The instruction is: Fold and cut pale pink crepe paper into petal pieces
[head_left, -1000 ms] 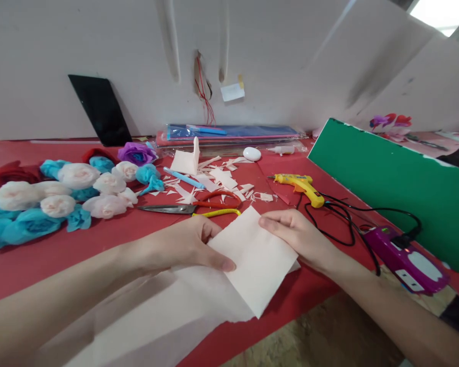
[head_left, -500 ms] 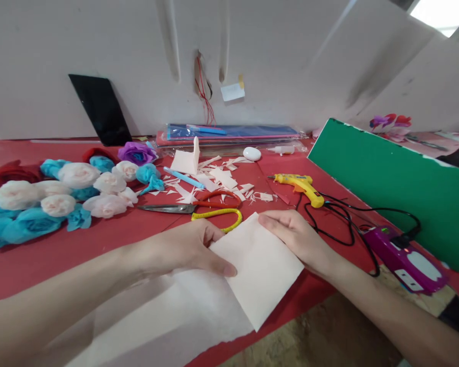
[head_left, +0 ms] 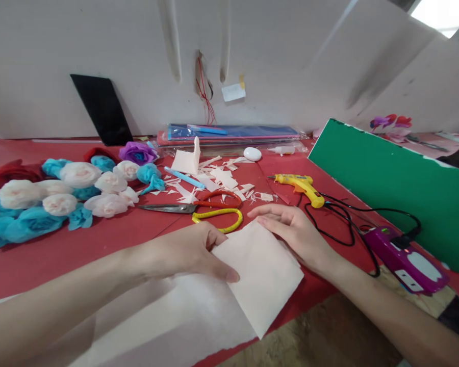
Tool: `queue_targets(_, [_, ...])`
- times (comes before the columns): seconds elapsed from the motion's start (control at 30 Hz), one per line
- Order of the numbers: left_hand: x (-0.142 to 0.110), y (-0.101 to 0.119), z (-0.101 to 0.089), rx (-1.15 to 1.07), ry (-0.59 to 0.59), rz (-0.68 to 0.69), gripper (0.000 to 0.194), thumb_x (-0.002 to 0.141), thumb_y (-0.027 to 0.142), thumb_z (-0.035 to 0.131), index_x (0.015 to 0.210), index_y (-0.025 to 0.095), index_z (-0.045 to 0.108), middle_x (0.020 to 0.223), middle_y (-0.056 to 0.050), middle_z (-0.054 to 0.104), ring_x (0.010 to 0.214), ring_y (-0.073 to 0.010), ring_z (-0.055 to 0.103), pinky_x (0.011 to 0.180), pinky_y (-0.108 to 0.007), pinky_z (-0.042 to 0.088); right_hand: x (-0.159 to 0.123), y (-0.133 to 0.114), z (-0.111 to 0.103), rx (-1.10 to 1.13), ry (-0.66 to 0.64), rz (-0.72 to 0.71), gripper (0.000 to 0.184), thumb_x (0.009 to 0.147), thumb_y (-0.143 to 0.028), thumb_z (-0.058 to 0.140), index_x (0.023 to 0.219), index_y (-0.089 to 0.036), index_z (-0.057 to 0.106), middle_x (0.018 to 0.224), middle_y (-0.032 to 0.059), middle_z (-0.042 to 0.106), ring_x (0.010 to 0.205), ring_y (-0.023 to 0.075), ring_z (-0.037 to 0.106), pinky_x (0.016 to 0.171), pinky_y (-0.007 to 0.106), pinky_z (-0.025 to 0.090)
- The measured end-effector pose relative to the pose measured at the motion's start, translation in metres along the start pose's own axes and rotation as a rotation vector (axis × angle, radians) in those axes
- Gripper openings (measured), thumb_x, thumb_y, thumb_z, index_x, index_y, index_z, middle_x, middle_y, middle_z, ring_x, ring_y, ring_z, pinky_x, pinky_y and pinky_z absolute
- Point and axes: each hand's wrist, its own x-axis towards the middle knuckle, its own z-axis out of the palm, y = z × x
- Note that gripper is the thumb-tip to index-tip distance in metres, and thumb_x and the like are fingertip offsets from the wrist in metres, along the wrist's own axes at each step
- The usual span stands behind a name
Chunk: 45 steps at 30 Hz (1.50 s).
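Note:
A pale pink folded paper square (head_left: 262, 275) is between my hands, one corner pointing down towards me. My left hand (head_left: 199, 252) pinches its left side, thumb flat on the front and the fingers mostly hidden behind. At the upper right edge is my right hand (head_left: 292, 232), thumb at the top corner, index finger stretched past it and the other fingers partly hidden behind the paper. Layers show along that edge. Below and left spreads a large pale sheet (head_left: 168, 326). Scissors (head_left: 218, 219) with red and yellow handles lie just beyond my left hand.
Paper flowers (head_left: 78, 176) crowd the left of the red table (head_left: 153, 234). Behind the scissors lie paper scraps (head_left: 224, 178) and a blue pen (head_left: 183, 177). To the right are a yellow glue gun (head_left: 300, 186), its cable, a purple power strip (head_left: 405, 260) and a green board (head_left: 390, 188).
My right index finger has stretched out past the paper's top corner, and layers now show at the right edge. The square has shifted slightly down and towards me.

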Motion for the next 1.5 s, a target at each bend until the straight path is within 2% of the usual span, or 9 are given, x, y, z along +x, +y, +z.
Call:
queue_targets(0.23, [0.0, 0.001, 0.001, -0.01, 0.005, -0.014, 0.01, 0.063, 0.027, 0.076, 0.069, 0.02, 0.073, 0.064, 0.003, 0.07, 0.051, -0.0091, 0.057, 0.046, -0.015, 0.041, 0.003, 0.004, 0.0, 0.047, 0.068, -0.061, 0.016, 0.068, -0.025, 0.072, 0.083, -0.02, 0.069, 0.076, 0.0012, 0.071, 0.069, 0.0134, 0.064, 0.061, 0.023, 0.045])
queue_targets(0.4, [0.003, 0.0, 0.001, -0.033, 0.02, 0.025, 0.011, 0.063, 0.027, 0.077, 0.069, 0.019, 0.074, 0.065, 0.003, 0.071, 0.049, -0.0099, 0.059, 0.046, -0.016, 0.042, 0.005, 0.001, -0.003, 0.063, 0.186, -0.093, 0.019, 0.066, -0.029, 0.074, 0.081, -0.021, 0.068, 0.08, 0.0014, 0.07, 0.063, 0.0124, 0.059, 0.051, 0.022, 0.042])
queue_targets(0.53, [0.003, 0.0, -0.001, -0.143, 0.085, 0.059, 0.011, 0.063, 0.027, 0.078, 0.071, 0.02, 0.074, 0.066, 0.002, 0.073, 0.049, -0.0119, 0.062, 0.05, -0.02, 0.047, 0.005, 0.001, -0.004, 0.022, 0.169, -0.099, 0.016, 0.072, -0.037, 0.068, 0.075, -0.02, 0.068, 0.079, 0.001, 0.066, 0.069, 0.0134, 0.059, 0.059, 0.024, 0.044])
queue_targets(0.73, [0.003, 0.001, -0.002, -0.174, 0.124, 0.061, 0.012, 0.064, 0.025, 0.078, 0.073, 0.018, 0.075, 0.067, 0.0, 0.073, 0.05, -0.0129, 0.064, 0.049, -0.02, 0.048, 0.001, -0.002, -0.006, 0.054, 0.133, -0.201, 0.014, 0.074, -0.03, 0.066, 0.083, -0.026, 0.057, 0.082, -0.0028, 0.063, 0.067, 0.0114, 0.056, 0.057, 0.022, 0.041])
queue_targets(0.83, [0.003, 0.003, -0.002, -0.196, 0.166, 0.077, 0.005, 0.065, 0.022, 0.077, 0.067, 0.019, 0.074, 0.06, 0.003, 0.071, 0.048, -0.0106, 0.062, 0.047, -0.017, 0.047, 0.001, -0.003, -0.009, -0.031, 0.135, -0.249, 0.008, 0.076, -0.03, 0.064, 0.077, -0.024, 0.059, 0.077, -0.0024, 0.06, 0.067, 0.0117, 0.055, 0.059, 0.023, 0.041])
queue_targets(0.97, [0.0, 0.008, -0.002, -0.209, 0.215, 0.086, 0.004, 0.065, 0.02, 0.076, 0.068, 0.02, 0.074, 0.059, 0.004, 0.071, 0.047, -0.0097, 0.062, 0.046, -0.015, 0.047, 0.001, -0.005, -0.01, -0.135, 0.138, -0.268, 0.011, 0.073, -0.028, 0.066, 0.064, -0.021, 0.061, 0.067, -0.0023, 0.058, 0.063, 0.0124, 0.053, 0.057, 0.024, 0.042])
queue_targets(1.2, [-0.002, 0.009, -0.008, -0.191, 0.188, 0.133, 0.004, 0.068, 0.023, 0.076, 0.071, 0.02, 0.075, 0.063, 0.002, 0.073, 0.053, -0.0127, 0.066, 0.047, -0.016, 0.049, 0.002, -0.008, -0.011, -0.176, 0.103, -0.258, 0.001, 0.065, -0.023, 0.073, 0.064, -0.023, 0.072, 0.072, -0.0006, 0.067, 0.063, 0.014, 0.058, 0.052, 0.025, 0.046])
queue_targets(1.33, [-0.001, 0.007, -0.011, -0.198, 0.161, 0.146, 0.003, 0.07, 0.022, 0.075, 0.073, 0.022, 0.076, 0.068, 0.001, 0.075, 0.057, -0.013, 0.068, 0.052, -0.017, 0.052, 0.004, -0.007, -0.012, -0.127, 0.099, -0.232, 0.004, 0.063, -0.023, 0.075, 0.066, -0.026, 0.075, 0.076, -0.0009, 0.071, 0.062, 0.0135, 0.059, 0.05, 0.024, 0.046])
queue_targets(1.5, [0.001, 0.005, -0.012, -0.181, 0.139, 0.151, 0.003, 0.071, 0.022, 0.075, 0.073, 0.021, 0.075, 0.07, 0.001, 0.075, 0.056, -0.012, 0.067, 0.052, -0.016, 0.052, 0.004, -0.004, -0.014, -0.096, 0.06, -0.227, 0.014, 0.065, -0.021, 0.074, 0.077, -0.03, 0.076, 0.092, -0.0015, 0.073, 0.08, 0.0142, 0.064, 0.063, 0.022, 0.05])
